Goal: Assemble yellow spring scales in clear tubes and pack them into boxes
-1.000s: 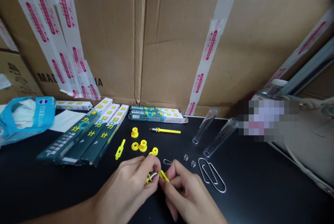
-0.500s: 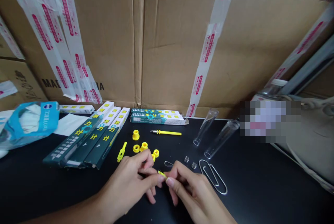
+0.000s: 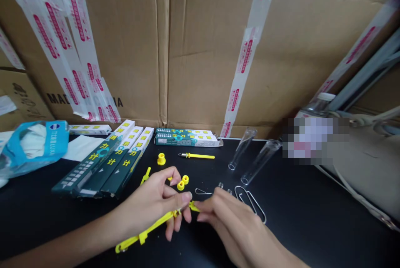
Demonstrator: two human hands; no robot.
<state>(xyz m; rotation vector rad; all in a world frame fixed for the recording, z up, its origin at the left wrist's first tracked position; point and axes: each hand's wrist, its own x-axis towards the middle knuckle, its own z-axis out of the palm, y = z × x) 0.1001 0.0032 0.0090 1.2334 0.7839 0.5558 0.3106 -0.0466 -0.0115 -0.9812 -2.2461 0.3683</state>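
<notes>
1 blue packet (image 3: 58,141) sits far to the left of our landmark, the loose yellow rod (image 3: 201,156) with the metal tip, lying on the black table (image 3: 281,234). Coming in from that side, I see 3 green-and-white boxes (image 3: 112,163) lying side by side, left of the rod. Now the flat yellow tag (image 3: 146,175), in front and left of the rod, part hidden by the left hand (image 3: 162,195). And that hand has a grasp on a long yellow strip (image 3: 156,224), fingers curled by its metal end; the strip slants out in front and left of the rod. A yellow cap (image 3: 161,159) stands just left of the rod, 2 more boxes (image 3: 187,137) lie right behind it, and 2 yellow collars (image 3: 183,182) touch in front of it. Straight in front of the rod, a small yellow piece (image 3: 194,207) is pinched in the right hand (image 3: 229,218); whether the left thumb touches it, I can't tell. A wire loop (image 3: 203,192) lies just beyond those right fingertips, in front of the rod. To the rod's right, 2 clear tubes (image 3: 261,162) lie aslant, with a big paper clip (image 3: 251,201) nearer me, partly behind the right hand.
</notes>
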